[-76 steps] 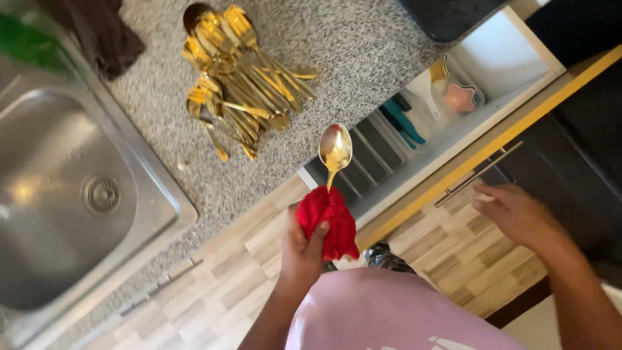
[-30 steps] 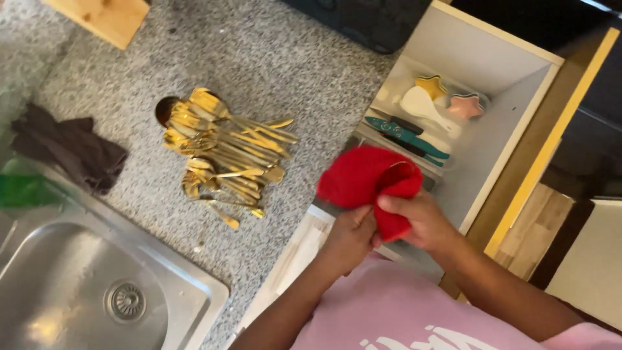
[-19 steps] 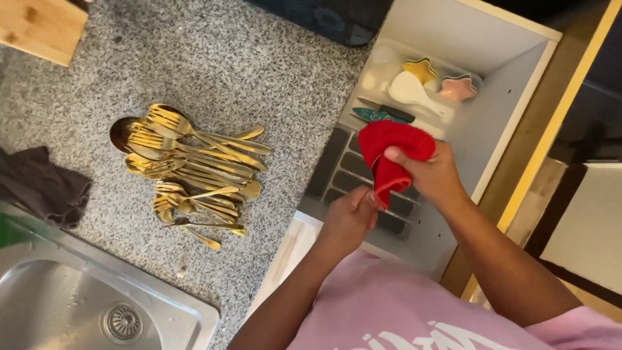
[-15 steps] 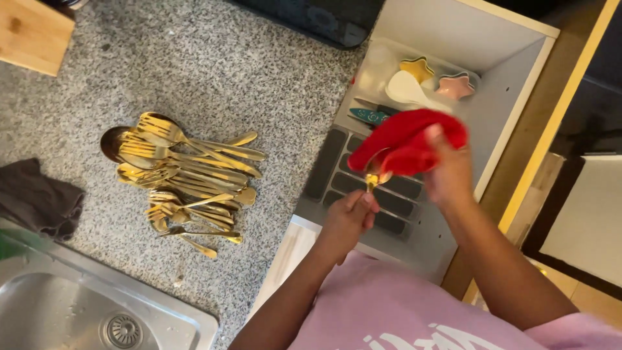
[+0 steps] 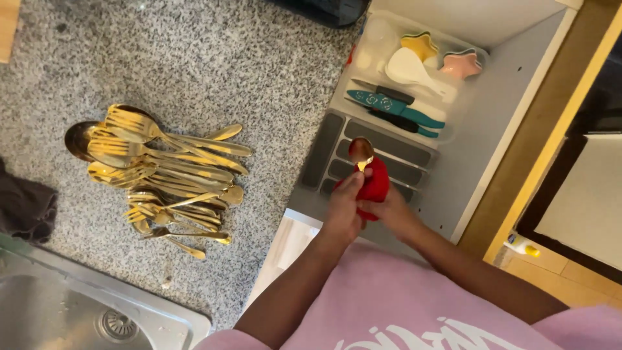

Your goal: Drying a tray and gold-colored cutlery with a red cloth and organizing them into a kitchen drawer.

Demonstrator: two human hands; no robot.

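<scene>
At the lower left corner of the granite countertop (image 5: 214, 58) sits the rim of a steel sink (image 5: 78, 304), its drain just showing, with a dark cloth (image 5: 26, 210) lying on the stone beside the sink's upper edge. Further right, well apart from the cloth, a heap of gold cutlery (image 5: 162, 178) rests on the counter: forks and spoons piled with their heads toward the left and their handles fanning to the right. Past the counter's right edge an open drawer (image 5: 512, 123) stands pulled out. Inside it a grey cutlery tray (image 5: 337, 152) fills the near part, and a clear plastic bin (image 5: 382, 39) at the back holds a white scoop (image 5: 411, 68), two star-shaped pieces, one yellow (image 5: 419, 45) and one pink (image 5: 460, 63), and teal-handled knives (image 5: 395, 107).

Over the grey tray, both hands meet. The left hand (image 5: 343, 207) is closed, fingers pinched on the handle of a gold spoon (image 5: 360, 152), whose bowl points away toward the back of the drawer. Just beside it, the right hand (image 5: 392, 214) is closed around a red cloth (image 5: 374, 185), which is wrapped about the spoon's handle. The two hands touch at the cloth. Pink sleeves (image 5: 414, 304) fill the bottom edge.
</scene>
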